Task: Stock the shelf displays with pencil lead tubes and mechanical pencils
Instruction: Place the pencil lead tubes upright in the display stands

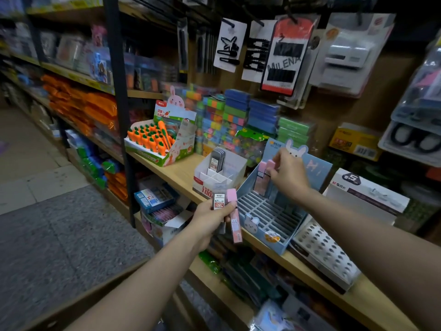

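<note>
Between both hands (285, 174), pink lead tubes (235, 217).

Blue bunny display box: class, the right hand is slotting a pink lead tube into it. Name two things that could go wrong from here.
1. The left hand grips a grey tube and a pink tube together; one might slip.
2. The blue display box sits near the shelf edge; pressing with the right hand might nudge it off.
</note>
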Demonstrator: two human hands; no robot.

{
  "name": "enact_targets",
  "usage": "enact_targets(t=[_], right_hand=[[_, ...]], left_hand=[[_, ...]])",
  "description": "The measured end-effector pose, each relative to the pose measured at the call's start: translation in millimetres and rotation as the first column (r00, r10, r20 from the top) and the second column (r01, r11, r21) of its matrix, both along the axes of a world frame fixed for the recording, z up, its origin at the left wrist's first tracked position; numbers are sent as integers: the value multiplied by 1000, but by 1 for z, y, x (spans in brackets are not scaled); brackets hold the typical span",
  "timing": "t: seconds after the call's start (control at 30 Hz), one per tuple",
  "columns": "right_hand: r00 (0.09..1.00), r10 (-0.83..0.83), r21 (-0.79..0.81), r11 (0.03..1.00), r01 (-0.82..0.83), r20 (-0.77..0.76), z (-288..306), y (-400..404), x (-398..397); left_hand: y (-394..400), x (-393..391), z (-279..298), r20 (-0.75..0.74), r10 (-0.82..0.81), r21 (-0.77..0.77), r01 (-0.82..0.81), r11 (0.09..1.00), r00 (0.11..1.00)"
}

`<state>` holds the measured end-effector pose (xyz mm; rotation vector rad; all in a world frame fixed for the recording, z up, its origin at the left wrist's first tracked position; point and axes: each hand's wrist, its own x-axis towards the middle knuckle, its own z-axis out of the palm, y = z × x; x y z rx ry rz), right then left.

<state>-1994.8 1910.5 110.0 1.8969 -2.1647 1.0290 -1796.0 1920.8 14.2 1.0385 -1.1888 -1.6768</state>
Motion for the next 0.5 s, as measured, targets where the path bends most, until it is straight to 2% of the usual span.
enact_targets(t=[0.27,0.4,0.5], right_hand=[[998,11,-24,1000,-12,-55,2,7,4],[973,-66,31,997,75,-221,15,5,-2],[980,-67,49,996,77,-188,21,3,-6]], left_hand=[[5,-3,0,0,-3,-19,3,1000,1000],[6,-3,-1,18,-18,-28,18,999,1000],[5,-4,-1,39,-8,-41,10,999,999]])
